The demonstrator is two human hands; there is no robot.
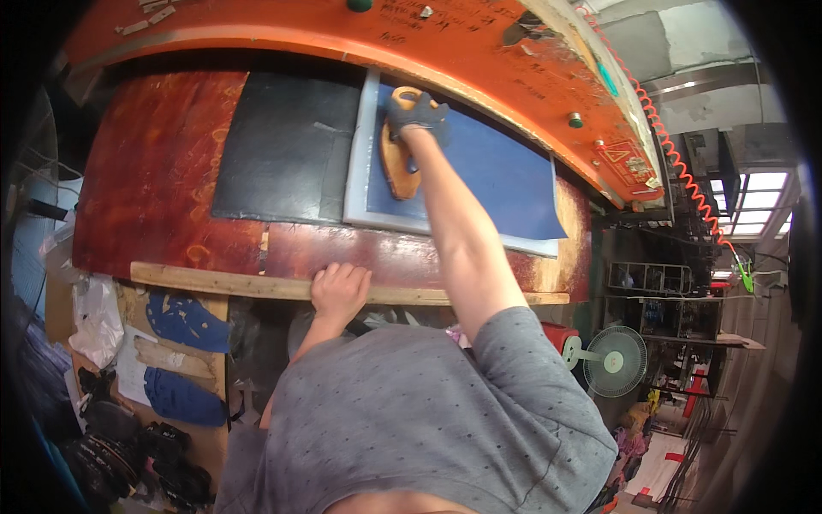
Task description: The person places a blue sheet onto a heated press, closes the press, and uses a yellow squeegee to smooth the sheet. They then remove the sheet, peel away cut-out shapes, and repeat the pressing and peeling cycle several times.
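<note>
My right hand [419,120], in a dark glove, reaches to the far side of the table and grips the upper part of a brown, elongated cutting die [399,167]. The die has a rounded loop at its far end and lies on a blue sheet [497,163]. Beneath that sheet is a whitish translucent board [353,193], whose rim shows on the left and near sides. Bare and holding nothing, my left hand [340,291] rests its fingers on the near edge of the table, by the wooden strip [223,281].
An orange press beam [385,30] with green buttons spans the far side. On the reddish-brown table [154,154] lies a black mat [278,150]. Cut blue pieces [184,394] lie at lower left. A fan [614,361] stands at right, below a coiled red hose [664,128].
</note>
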